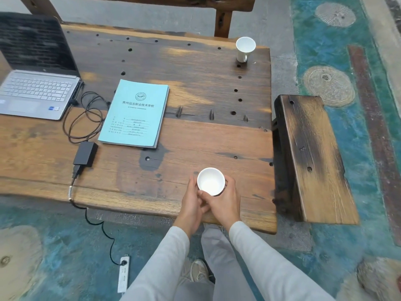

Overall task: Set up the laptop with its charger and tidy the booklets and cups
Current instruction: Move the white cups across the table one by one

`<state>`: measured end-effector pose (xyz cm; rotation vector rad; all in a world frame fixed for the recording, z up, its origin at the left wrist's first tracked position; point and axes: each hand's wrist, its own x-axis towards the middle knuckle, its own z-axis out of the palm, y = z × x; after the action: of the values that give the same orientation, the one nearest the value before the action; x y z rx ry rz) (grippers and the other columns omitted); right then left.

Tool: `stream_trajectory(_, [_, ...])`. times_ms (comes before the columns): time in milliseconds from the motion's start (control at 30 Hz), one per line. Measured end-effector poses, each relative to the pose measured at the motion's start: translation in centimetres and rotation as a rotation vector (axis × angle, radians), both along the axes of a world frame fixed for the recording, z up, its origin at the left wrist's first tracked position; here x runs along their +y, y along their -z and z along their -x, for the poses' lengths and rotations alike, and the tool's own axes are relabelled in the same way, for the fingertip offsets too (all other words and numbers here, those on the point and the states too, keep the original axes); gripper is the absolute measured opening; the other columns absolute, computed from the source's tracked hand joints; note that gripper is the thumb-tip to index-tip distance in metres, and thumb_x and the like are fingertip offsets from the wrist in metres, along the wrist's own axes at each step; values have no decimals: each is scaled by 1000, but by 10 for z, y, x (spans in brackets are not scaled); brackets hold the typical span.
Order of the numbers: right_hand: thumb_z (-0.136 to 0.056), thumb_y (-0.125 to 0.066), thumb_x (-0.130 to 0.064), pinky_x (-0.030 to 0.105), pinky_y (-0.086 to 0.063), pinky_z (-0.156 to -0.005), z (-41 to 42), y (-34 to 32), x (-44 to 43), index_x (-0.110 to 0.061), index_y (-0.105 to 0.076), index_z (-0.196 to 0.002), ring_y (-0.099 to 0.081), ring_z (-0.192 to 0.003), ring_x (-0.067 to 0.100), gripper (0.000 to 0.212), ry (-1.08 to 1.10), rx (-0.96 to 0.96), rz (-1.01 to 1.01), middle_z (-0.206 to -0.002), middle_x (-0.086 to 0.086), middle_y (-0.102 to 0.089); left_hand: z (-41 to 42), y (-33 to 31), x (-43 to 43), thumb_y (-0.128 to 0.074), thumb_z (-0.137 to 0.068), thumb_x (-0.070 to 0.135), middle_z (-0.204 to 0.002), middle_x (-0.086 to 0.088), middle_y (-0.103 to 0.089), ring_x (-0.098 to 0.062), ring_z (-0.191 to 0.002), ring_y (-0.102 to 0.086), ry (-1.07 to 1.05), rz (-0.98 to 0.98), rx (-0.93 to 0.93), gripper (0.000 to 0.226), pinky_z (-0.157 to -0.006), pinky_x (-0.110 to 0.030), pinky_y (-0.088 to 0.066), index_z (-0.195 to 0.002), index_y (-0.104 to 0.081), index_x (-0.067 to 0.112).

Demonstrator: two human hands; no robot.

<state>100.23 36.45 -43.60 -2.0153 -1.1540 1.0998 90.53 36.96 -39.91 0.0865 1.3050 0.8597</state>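
- laptop [36, 68]: silver, lid open, dark screen, sits at the far left of the worktop [195, 148].
- charger [85, 154]: black brick lying flat near the front edge, just beside the booklets' near left corner; its thin cable [86, 118] loops between laptop and booklets and reaches the laptop's right side.
- booklets [135, 112]: light blue stack, squared up, lying flat, printed cover up, right of the laptop.
- near cup [211, 181]: white, upright, empty, at the front edge, cupped between both hands.
- far cup [245, 48]: white, handled, upright, at the far right corner.
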Motion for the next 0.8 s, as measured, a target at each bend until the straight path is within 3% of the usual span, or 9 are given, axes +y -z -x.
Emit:
stream_trajectory(267, [-55,-90,-47,35,-48,-92,9,-6,-10,-25,-43,-131,-57,-115,22,92,-20,-27,53,-127,-2,-61,4,3,-12,-36,-103,54,-121,-11,-72,-27,-113,-68,-12,38,25,52,-98,-48,-54,-130,-60,16])
stream_trajectory(433, [-57,-88,-46,36,-48,-91,13,-12,-13,-25,-40,-134,-58,-117,26,94,-19,-19,52,-129,-1,-60,2,1,-13,-40,-101,57,-118,-9,-73,-28,-106,-71,42,62,100,50,-76,-37,-58,-128,-61,21])
stream_trajectory(500, [-58,-87,-48,36,-48,-95,14,-15,-13,-24,-38,-140,-56,-121,26,99,-48,-24,56,-134,1,-58,3,-1,-12,-37,-100,59,-118,-9,-73,-29,-106,-71,67,64,137,49,-75,-35,-57,-124,-61,23])
stream_trajectory(567, [-55,-83,-57,36,-46,-96,13,-21,-13,-25,-35,-144,-55,-124,27,106,-80,-24,72,-137,2,-56,4,-3,-12,-31,-101,60,-126,-7,-68,-28,-112,-66,105,38,239,48,-91,-42,-54,-123,-58,26])
stream_trajectory(633, [-54,-77,-65,37,-44,-99,8,-27,-12,-26,-32,-145,-50,-129,28,109,-99,-49,102,-141,4,-52,7,-7,-11,-26,-101,60,-137,-2,-56,-25,-124,-55,150,-10,376,51,-106,-44,-43,-133,-49,28])
stream_trajectory(700, [-61,-74,-67,39,-35,-110,1,-34,-8,-22,-26,-152,-38,-140,27,112,-124,-82,127,-152,6,-42,13,-11,-9,-26,-103,56,-140,-3,-49,-27,-133,-46,237,-80,532,54,-108,-42,-36,-141,-44,24])
stream_trajectory(800, [-74,-70,-64,38,-24,-117,-17,-46,8,-16,-20,-157,-25,-148,26,108,-147,-116,116,-162,7,-28,17,-18,3,-32,-105,45,-135,-12,-51,-31,-137,-41,411,-253,756,42,-106,-38,-30,-132,-51,18])
